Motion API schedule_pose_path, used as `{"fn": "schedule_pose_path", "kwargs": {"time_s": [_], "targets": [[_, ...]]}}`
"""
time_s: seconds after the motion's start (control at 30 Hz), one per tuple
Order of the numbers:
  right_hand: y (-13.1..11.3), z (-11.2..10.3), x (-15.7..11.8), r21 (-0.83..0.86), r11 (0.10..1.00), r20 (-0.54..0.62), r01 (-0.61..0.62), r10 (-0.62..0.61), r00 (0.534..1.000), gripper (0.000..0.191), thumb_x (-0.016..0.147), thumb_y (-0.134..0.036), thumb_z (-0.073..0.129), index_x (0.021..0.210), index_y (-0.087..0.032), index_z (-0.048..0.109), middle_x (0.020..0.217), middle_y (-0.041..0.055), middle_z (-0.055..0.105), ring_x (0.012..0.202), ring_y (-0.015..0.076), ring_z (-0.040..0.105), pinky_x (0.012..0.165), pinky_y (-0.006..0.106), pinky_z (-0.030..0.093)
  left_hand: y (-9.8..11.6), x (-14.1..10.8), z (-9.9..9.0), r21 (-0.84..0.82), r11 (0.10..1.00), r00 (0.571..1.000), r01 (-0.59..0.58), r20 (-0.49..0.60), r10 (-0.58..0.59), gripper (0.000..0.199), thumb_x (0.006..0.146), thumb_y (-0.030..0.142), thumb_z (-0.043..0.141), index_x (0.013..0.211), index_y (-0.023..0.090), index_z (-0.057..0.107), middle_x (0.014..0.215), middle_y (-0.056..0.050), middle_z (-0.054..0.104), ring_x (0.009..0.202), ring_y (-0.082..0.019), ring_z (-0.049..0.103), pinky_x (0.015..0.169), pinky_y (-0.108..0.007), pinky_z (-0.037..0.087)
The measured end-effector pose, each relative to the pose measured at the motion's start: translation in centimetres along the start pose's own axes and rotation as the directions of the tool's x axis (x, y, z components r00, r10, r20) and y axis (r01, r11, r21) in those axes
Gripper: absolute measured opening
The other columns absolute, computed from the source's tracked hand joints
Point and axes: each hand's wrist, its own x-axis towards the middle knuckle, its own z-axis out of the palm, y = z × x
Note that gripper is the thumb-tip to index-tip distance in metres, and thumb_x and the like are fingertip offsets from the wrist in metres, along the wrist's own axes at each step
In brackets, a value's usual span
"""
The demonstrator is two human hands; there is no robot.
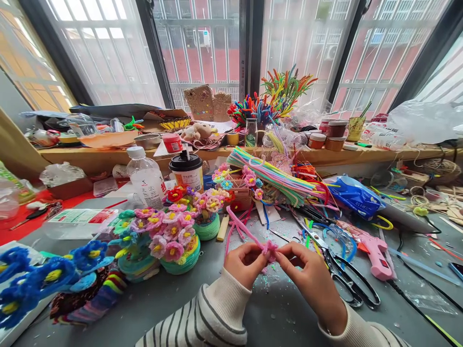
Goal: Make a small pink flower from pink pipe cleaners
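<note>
Between my two hands, low in the middle of the view, is a small pink pipe-cleaner piece (269,248) with looped, petal-like bends. My left hand (245,262) pinches its left side, and a long pink stem (244,227) runs up and left from there. On the right side my right hand (307,272) holds the piece between thumb and fingertips. Both hands are just above the grey table (275,320). Pots of pink pipe-cleaner flowers (172,236) stand to the left of my left hand.
Large scissors (334,262) and a pink glue gun (378,253) lie right of my right hand. Behind are a pastel pipe-cleaner bundle (271,176), a lidded cup (187,171) and a plastic bottle (144,178). Blue flowers (54,274) stand at left. A cluttered ledge (217,155) runs below the windows.
</note>
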Motion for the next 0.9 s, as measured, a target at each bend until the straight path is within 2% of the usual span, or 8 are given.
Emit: {"fn": "schedule_pose_path", "kwargs": {"time_s": [0.17, 0.27, 0.4, 0.57, 0.67, 0.77, 0.9], "targets": [[0.1, 0.8, -0.3, -0.164, 0.985, -0.053, 0.061, -0.070, 0.996, 0.016, 0.073, -0.025, 0.047, 0.060, -0.017, 0.052, 0.057, 0.0009, 0.054, 0.050, 0.0127, 0.052, 0.049, 0.023, 0.043, -1.1, 0.3, -0.2, 0.181, 0.975, 0.991, -0.130, -0.018, 0.135, 0.019, 0.055, 0.033, 0.061, 0.058, 0.014, 0.061, 0.058, -0.006, 0.062, 0.052, -0.017, 0.057, 0.049, -0.025, 0.045], [-0.1, 1.0, -0.4, -0.246, 0.964, -0.107, 0.104, -0.134, 0.985, 0.016, 0.073, -0.026, 0.048, 0.059, -0.017, 0.051, 0.056, 0.0008, 0.053, 0.049, 0.0125, 0.050, 0.047, 0.024, 0.041, -1.4, 0.4, -0.2, 0.207, 0.965, 0.985, -0.163, -0.019, 0.170, 0.020, 0.055, 0.035, 0.061, 0.059, 0.015, 0.060, 0.059, -0.006, 0.062, 0.055, -0.017, 0.057, 0.052, -0.026, 0.045], [-0.3, 0.1, -0.2, -0.214, 0.968, -0.074, 0.128, -0.147, 0.986, 0.019, 0.075, -0.027, 0.045, 0.060, -0.018, 0.053, 0.058, 0.0006, 0.056, 0.052, 0.0121, 0.051, 0.050, 0.023, 0.042, -0.7, 0.3, -0.1, 0.072, 0.995, 0.998, -0.064, -0.013, 0.065, 0.025, 0.052, 0.036, 0.064, 0.061, 0.014, 0.058, 0.058, -0.005, 0.063, 0.056, -0.017, 0.058, 0.051, -0.024, 0.045], [-0.2, -1.2, 0.4, -0.143, 0.978, 0.009, 0.151, -0.152, 0.988, 0.014, 0.075, -0.028, 0.047, 0.077, -0.019, 0.057, 0.075, 0.0026, 0.059, 0.066, 0.0135, 0.054, 0.056, 0.023, 0.044, 0.1, 0.2, -0.2, -0.039, 0.997, 0.997, 0.064, 0.044, -0.063, 0.033, 0.047, 0.038, 0.067, 0.063, 0.010, 0.059, 0.054, -0.005, 0.062, 0.050, -0.015, 0.057, 0.046, -0.024, 0.045], [-0.1, -1.2, 0.5, -0.172, 0.964, 0.063, 0.201, -0.193, 0.979, 0.013, 0.075, -0.025, 0.047, 0.077, -0.018, 0.057, 0.074, 0.0028, 0.059, 0.062, 0.0131, 0.054, 0.055, 0.024, 0.044, -0.1, 0.2, -0.2, -0.037, 0.997, 0.997, 0.065, 0.054, -0.063, 0.032, 0.047, 0.038, 0.067, 0.062, 0.010, 0.059, 0.055, -0.005, 0.062, 0.053, -0.015, 0.058, 0.046, -0.023, 0.045], [-0.1, -1.0, 0.5, -0.235, 0.944, 0.053, 0.232, -0.226, 0.973, 0.013, 0.076, -0.023, 0.045, 0.072, -0.018, 0.057, 0.070, 0.0026, 0.059, 0.059, 0.0126, 0.053, 0.054, 0.024, 0.044, -0.4, 0.3, -0.1, -0.025, 0.998, 0.998, 0.051, 0.041, -0.050, 0.031, 0.047, 0.037, 0.067, 0.061, 0.011, 0.059, 0.055, -0.005, 0.062, 0.054, -0.016, 0.058, 0.046, -0.023, 0.045], [0.3, -0.2, 0.3, -0.347, 0.890, 0.006, 0.295, -0.313, 0.950, 0.014, 0.076, -0.021, 0.044, 0.069, -0.018, 0.056, 0.064, 0.0023, 0.057, 0.057, 0.0128, 0.052, 0.054, 0.024, 0.042, -0.5, 0.3, 0.1, -0.036, 0.998, 0.998, 0.055, 0.033, -0.054, 0.029, 0.046, 0.037, 0.067, 0.055, 0.011, 0.057, 0.049, -0.003, 0.060, 0.047, -0.013, 0.056, 0.045, -0.023, 0.043]]}}
